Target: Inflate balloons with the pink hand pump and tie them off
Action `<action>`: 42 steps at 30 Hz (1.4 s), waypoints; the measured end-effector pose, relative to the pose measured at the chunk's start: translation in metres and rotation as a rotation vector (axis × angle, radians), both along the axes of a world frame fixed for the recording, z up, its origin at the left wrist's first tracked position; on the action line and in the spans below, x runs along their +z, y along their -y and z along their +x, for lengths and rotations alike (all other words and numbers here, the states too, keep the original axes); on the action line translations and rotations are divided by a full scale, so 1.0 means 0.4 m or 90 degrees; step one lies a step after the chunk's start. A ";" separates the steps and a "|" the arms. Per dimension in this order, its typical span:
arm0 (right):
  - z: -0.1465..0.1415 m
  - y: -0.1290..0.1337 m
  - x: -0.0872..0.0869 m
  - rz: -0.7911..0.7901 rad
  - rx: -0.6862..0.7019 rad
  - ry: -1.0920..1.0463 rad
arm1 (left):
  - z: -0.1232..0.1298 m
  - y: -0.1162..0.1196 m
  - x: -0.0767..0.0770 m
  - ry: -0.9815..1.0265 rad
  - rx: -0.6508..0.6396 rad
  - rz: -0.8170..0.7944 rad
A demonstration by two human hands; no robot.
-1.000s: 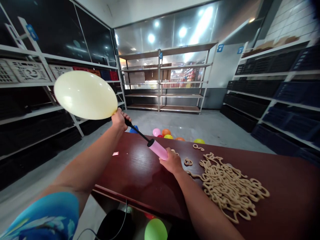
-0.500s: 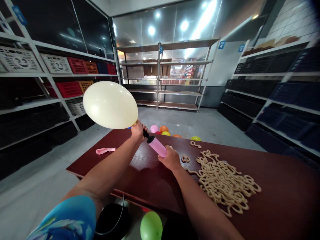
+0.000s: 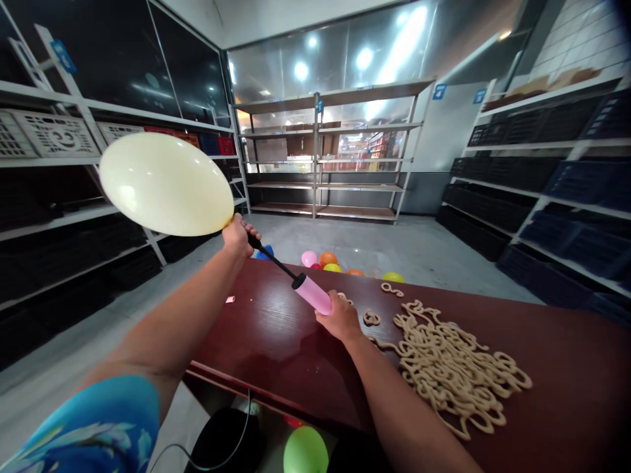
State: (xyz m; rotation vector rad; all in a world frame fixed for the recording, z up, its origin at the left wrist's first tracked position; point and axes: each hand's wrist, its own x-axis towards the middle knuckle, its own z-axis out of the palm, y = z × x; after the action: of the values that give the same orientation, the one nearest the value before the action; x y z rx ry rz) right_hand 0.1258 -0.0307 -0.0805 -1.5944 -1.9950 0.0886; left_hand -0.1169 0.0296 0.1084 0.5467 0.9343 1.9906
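Note:
A large pale yellow balloon (image 3: 165, 184) is inflated at the upper left, its neck at my left hand (image 3: 238, 236). That hand is closed round the balloon's neck and the black end of a hand pump. The pump's thin black rod stretches out to its pink barrel (image 3: 313, 294). My right hand (image 3: 341, 318) is wrapped round the lower end of the barrel, above the dark red table (image 3: 276, 328). Behind my left forearm, only the tip of a pink uninflated balloon (image 3: 230, 299) shows.
A pile of beige twisted loops (image 3: 458, 368) lies on the table's right, with small loose pieces beside it. Several balloons (image 3: 328, 260) rest on the floor behind; a green balloon (image 3: 305, 452) is below the front edge. Shelves (image 3: 315, 157) line the room.
My left hand and the pale balloon have moved left and slightly up, drawing the black rod out of the pink barrel. My right hand has barely moved. My left forearm now covers most of the pink balloon.

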 end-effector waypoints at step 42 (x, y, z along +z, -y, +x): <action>0.011 0.014 0.013 -0.037 0.001 0.020 | 0.220 0.030 -0.193 0.024 -0.077 -0.060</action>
State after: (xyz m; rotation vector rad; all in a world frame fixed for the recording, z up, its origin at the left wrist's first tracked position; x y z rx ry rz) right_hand 0.1301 -0.0362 -0.0752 -1.6391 -2.0351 0.1239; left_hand -0.0288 0.0176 0.0312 0.4995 0.9436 1.8334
